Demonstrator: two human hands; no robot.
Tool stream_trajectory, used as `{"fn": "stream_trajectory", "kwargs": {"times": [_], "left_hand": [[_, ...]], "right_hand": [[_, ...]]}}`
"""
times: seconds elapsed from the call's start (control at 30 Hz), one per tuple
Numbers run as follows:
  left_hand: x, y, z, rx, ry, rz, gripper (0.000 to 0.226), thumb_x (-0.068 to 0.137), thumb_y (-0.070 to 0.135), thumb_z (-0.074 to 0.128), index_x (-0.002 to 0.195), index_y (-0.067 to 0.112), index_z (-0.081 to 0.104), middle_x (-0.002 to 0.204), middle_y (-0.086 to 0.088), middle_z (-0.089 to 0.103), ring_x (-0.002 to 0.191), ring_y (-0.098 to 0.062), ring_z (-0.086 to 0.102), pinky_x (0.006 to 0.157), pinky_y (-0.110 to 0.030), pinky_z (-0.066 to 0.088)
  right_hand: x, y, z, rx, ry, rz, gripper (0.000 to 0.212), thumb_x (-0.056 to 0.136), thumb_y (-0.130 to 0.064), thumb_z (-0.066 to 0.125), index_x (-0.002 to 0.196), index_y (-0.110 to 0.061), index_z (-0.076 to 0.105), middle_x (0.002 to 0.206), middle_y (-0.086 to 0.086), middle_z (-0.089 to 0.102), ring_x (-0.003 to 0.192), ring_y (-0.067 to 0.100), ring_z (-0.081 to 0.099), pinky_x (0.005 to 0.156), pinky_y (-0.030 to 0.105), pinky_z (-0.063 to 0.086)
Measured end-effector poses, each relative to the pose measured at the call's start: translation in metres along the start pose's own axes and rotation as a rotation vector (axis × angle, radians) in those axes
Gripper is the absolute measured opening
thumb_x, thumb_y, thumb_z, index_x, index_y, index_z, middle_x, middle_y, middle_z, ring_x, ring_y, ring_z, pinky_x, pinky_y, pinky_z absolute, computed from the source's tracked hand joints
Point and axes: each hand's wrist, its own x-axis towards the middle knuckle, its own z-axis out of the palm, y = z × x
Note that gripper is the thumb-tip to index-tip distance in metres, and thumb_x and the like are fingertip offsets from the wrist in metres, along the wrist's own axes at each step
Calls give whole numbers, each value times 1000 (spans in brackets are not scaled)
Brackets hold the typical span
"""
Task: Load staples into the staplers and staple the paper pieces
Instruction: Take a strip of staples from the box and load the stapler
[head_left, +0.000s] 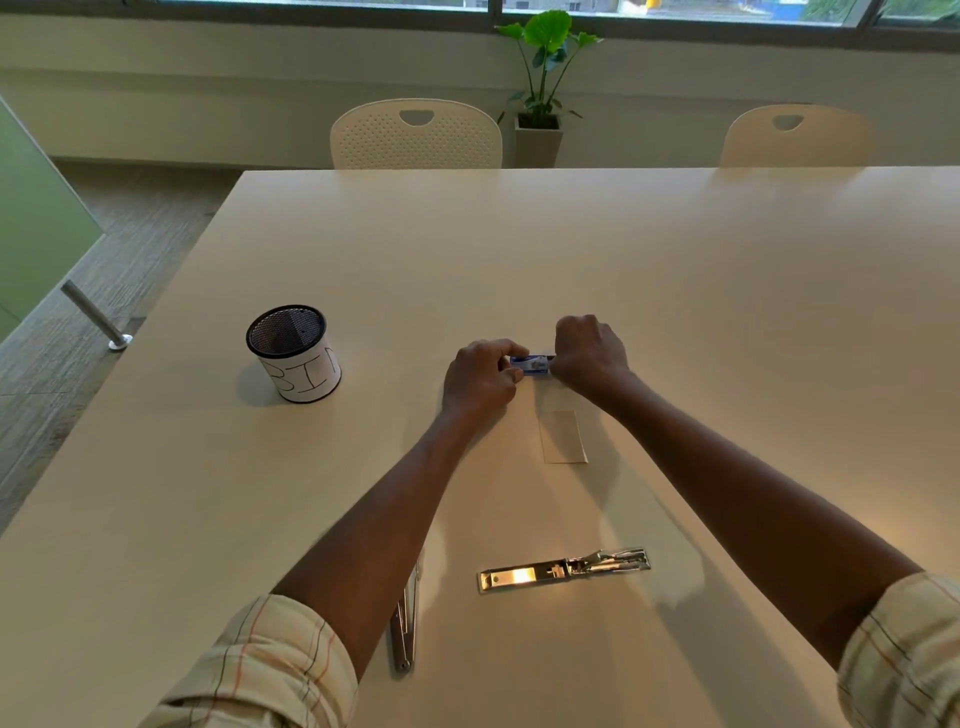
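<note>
Pinching a small blue box (531, 365) between them, the two hands meet over the middle of a wide cream table (675, 260). The left hand (480, 382) has curled fingers and nips the left end of the box with thumb and fingertips. The right hand (589, 353) is closed over the right end; its fingers are hidden behind its back, so I cannot tell exactly how they grip. The box has pale print, too small to read.

The only readable writing is "BIN", drawn by hand in black capitals on white paper wrapped round a black mesh cup (293, 353). The cup stands well to the left of the left hand.

One pale paper piece (563, 436) lies flat on the table just behind the hands, near the right wrist. There are two staplers. A silver metal stapler opened flat (563, 569) lies between the forearms, close to the person. A second silver stapler (405, 634) is partly hidden under the left forearm. Both sleeves are checked and rolled up.

Beyond the hands, on the far side of the table, stand two cream plastic chairs (415, 135) with perforated backs. Between them is one green leafy plant (545, 57) in a white square pot, under a window.
</note>
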Motion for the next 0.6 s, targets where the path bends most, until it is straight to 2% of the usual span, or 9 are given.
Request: {"fn": "stream_trajectory", "kwargs": {"times": [0.13, 0.23, 0.37, 0.47, 0.53, 0.6], "left_hand": [[-2, 1, -1, 14, 12, 22, 32, 93, 17, 79, 123, 27, 79, 104, -3, 79, 90, -17, 70, 80, -35, 60], [-2, 2, -2, 14, 7, 22, 33, 93, 17, 78, 124, 26, 79, 106, -5, 79, 92, -18, 69, 79, -32, 56], [-3, 1, -2, 9, 13, 32, 33, 93, 16, 78, 125, 26, 79, 108, -5, 79, 92, -16, 68, 78, -31, 56], [-3, 1, -3, 14, 17, 35, 33, 93, 17, 79, 124, 26, 79, 106, -4, 79, 89, -14, 65, 75, -28, 50], [-3, 1, -3, 11, 15, 46, 34, 92, 17, 80, 125, 26, 79, 105, -5, 79, 89, -15, 66, 77, -31, 55], [-3, -1, -3, 1, 6, 53, 37, 90, 19, 82, 125, 27, 79, 101, -4, 79, 89, -16, 67, 81, -37, 61]], "right_hand": [[-1, 6, 4, 72, -6, -5, 13, 91, -13, 79, 98, -5, 71, 95, 14, 74, 82, 30, 72, 74, 47, 66], [0, 14, 3, 149, -32, 5, 12, 91, -15, 80, 97, -6, 74, 94, 10, 75, 81, 27, 72, 72, 48, 66], [-1, 24, 0, 265, -37, 13, 12, 91, -17, 81, 97, -8, 77, 94, 5, 75, 84, 22, 70, 72, 43, 65], [-2, 33, 1, 443, -36, 73, 8, 90, -17, 82, 92, -9, 79, 92, 3, 76, 87, 21, 72, 76, 43, 65], [-3, 37, 2, 533, -44, 109, 7, 90, -16, 82, 90, -10, 81, 91, 5, 78, 88, 21, 73, 75, 42, 65], [-4, 39, 2, 626, -43, 142, 6, 89, -14, 82, 90, -8, 82, 90, 7, 78, 85, 20, 72, 67, 33, 62]]}}
